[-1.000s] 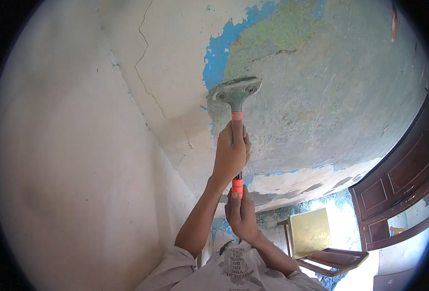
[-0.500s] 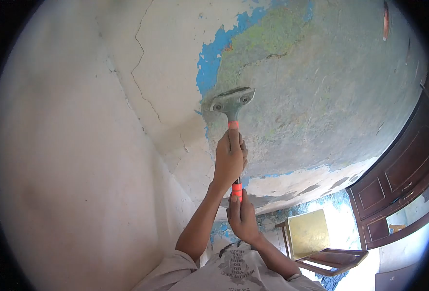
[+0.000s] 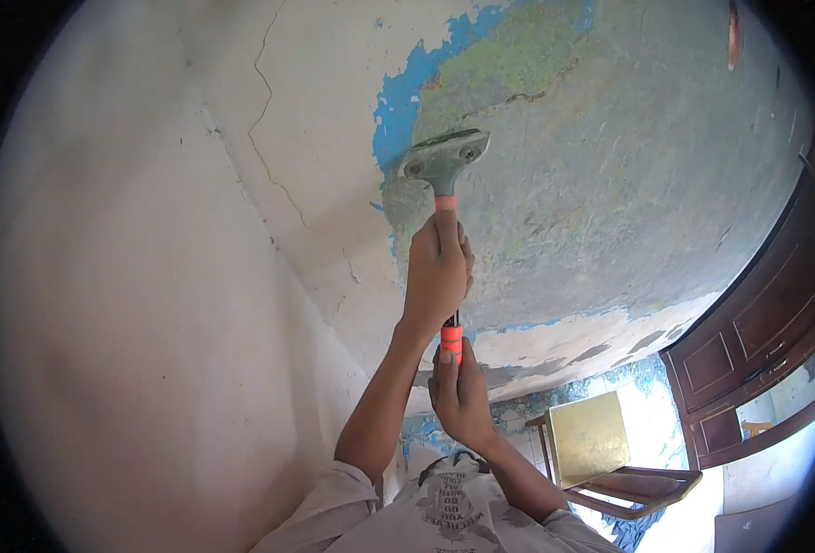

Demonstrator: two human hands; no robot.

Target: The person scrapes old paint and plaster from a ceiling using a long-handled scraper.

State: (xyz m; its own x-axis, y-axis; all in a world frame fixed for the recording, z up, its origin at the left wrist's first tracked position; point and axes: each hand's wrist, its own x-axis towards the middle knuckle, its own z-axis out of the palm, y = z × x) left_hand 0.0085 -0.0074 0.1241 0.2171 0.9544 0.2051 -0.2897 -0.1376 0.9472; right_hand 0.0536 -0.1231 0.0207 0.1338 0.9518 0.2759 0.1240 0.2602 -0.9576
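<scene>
A long-handled scraper [image 3: 443, 169] with a wide grey head and orange-red bands on its handle is in both my hands. My left hand [image 3: 439, 269] wraps round the handle just below the head, thumb lying along it. Lower down, my right hand [image 3: 462, 401] grips the handle's end beside the orange band, its thumb pressed on it. The scraper's blade edge lies against the wall [image 3: 601, 203], at the lower end of a patch of blue paint [image 3: 394, 120]. Grey and greenish bare surface shows to the right of the blue; pale paint is on the left.
A thin crack [image 3: 258, 120] runs down the pale paint. Another pale wall [image 3: 149, 323] meets this one in a corner on my left. At lower right stand a wooden chair [image 3: 589, 441] with a yellowish seat and a dark brown wooden cabinet [image 3: 748, 341].
Both hands have pushed the scraper upward along the wall, so its head now sits higher, alongside the blue patch. My grip looks the same.
</scene>
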